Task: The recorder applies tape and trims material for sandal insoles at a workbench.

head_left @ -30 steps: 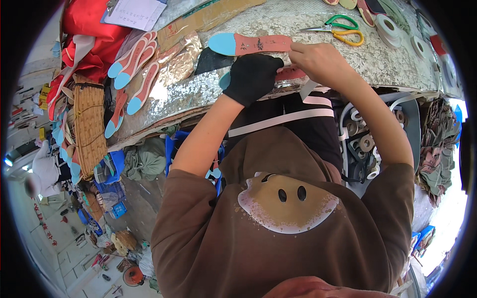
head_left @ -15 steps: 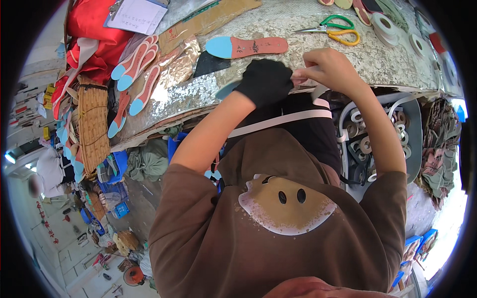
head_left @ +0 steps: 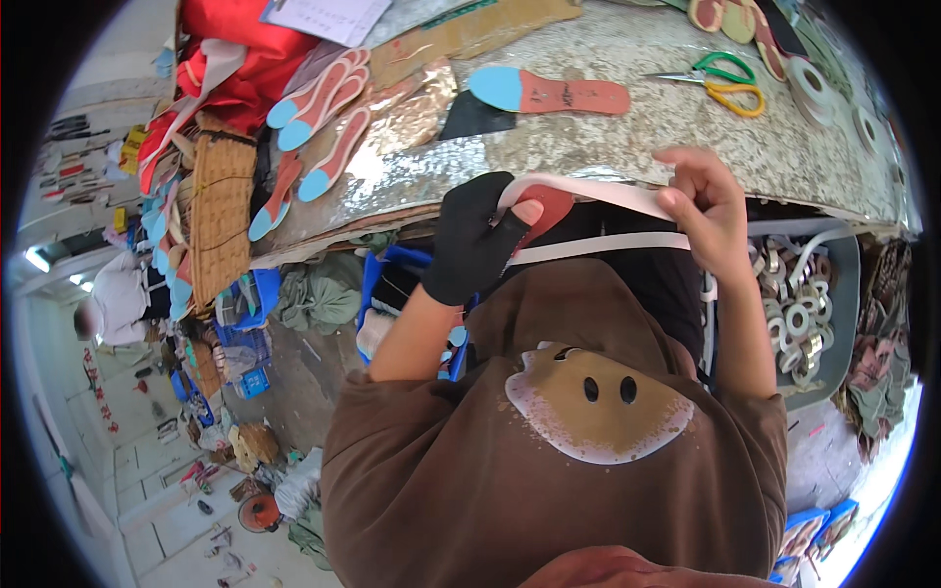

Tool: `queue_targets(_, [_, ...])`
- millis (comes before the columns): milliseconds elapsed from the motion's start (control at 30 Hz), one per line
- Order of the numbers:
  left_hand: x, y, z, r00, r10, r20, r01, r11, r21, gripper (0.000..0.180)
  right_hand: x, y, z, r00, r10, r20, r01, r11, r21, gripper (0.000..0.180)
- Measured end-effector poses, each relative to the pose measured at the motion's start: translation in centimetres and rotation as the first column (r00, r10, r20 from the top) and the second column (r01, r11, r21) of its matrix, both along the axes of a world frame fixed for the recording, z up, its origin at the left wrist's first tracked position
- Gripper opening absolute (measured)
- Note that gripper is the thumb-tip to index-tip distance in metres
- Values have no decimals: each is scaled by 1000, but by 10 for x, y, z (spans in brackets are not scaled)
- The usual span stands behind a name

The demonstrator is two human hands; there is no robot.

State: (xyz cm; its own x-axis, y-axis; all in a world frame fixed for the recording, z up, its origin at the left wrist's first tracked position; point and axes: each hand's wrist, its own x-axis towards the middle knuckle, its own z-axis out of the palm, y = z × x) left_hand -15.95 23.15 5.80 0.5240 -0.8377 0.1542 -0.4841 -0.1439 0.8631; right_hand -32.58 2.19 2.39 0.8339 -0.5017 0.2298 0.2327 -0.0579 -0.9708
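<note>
My left hand (head_left: 475,235), in a black glove with a bare thumb tip, grips a red insole (head_left: 549,208) at the table's front edge. A white strip (head_left: 598,188) runs along the insole's upper edge and stretches right. Its right part is pinched between thumb and finger of my right hand (head_left: 711,206), which is bare. Lower down, another length of white strip (head_left: 608,246) crosses in front of my body. Beyond my hands, a red insole with a light-blue end (head_left: 578,95) lies flat on the table. Scissors with green and yellow handles (head_left: 730,84) rest to its right.
Several more insoles (head_left: 338,154) lie at the table's left, by a woven basket (head_left: 222,216). White tape rolls (head_left: 810,90) sit at the far right. Below the table's right side, a grey bin (head_left: 838,304) holds several rolls. A blue crate (head_left: 377,294) stands below my left arm.
My hands have moved apart, with the white strip now stretched between them and the red insole showing in my left hand. The whole view has shifted, so the table appears further right.
</note>
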Motion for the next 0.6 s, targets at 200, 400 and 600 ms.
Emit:
queue_targets(200, [-21,-6,-3,909,210,-361,-334,884,-326,32,32,53,11,997,-65,50,71,989,-128,5])
queue_targets(400, [-29,-12,4,776,272,-569,-506,807,-304,42,52,79,25,992,-119,37,124,961,-246,8])
queue_targets(600, [-28,-20,-10,870,194,-453,-368,868,-334,26,55,79,19,981,-178,72,189,836,-516,12])
